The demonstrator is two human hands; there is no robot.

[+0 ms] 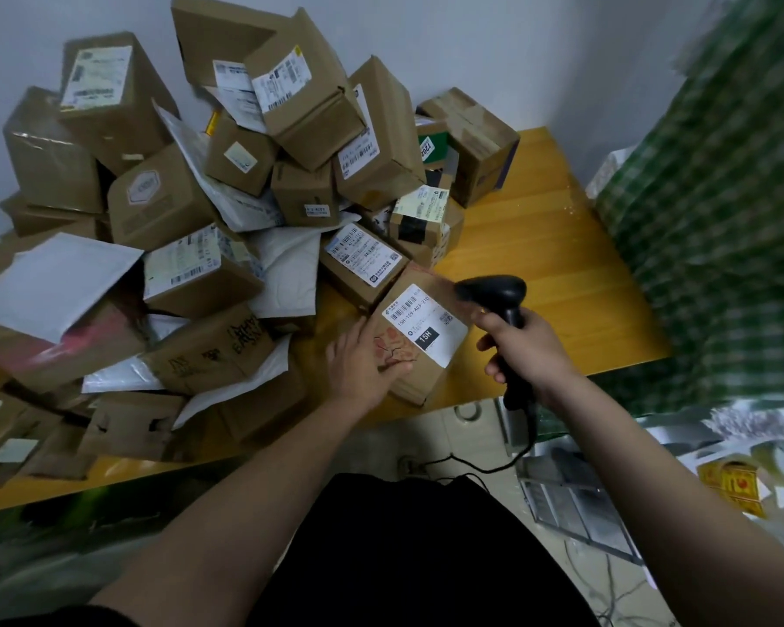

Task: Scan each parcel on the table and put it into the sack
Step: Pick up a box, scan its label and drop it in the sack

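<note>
The left hand (pixel 366 355) lies flat on the parcel (pixel 419 337) at the desk (pixel 539 264) edge, steadying it label-up. Just right, the right hand (pixel 523 350) has its grip closed round the scanner (pixel 499 294), aimed at the label (pixel 424 323). The green sack (pixel 720 219) waits beyond.

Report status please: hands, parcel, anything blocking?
Right hand grips scanner, aimed at label. Left hand rests flat on parcel at table edge. Sack at right, path unobstructed.
</note>
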